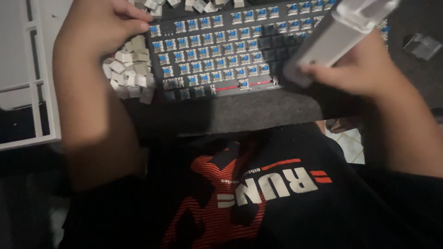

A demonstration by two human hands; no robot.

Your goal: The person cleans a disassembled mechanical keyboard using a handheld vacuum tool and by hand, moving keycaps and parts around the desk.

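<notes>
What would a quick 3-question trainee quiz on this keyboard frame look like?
1. True or false: the keyboard has its keycaps off, leaving blue switches bare.
2. Where does the pile of loose keycaps lie? A) by the keyboard's left end, under the left hand B) on the person's lap C) on the white rack
3. What does the right hand hold?

Key
1. True.
2. A.
3. A long pale bar-shaped object, tilted over the keyboard's right end; its exact kind is too blurred to tell.
</notes>
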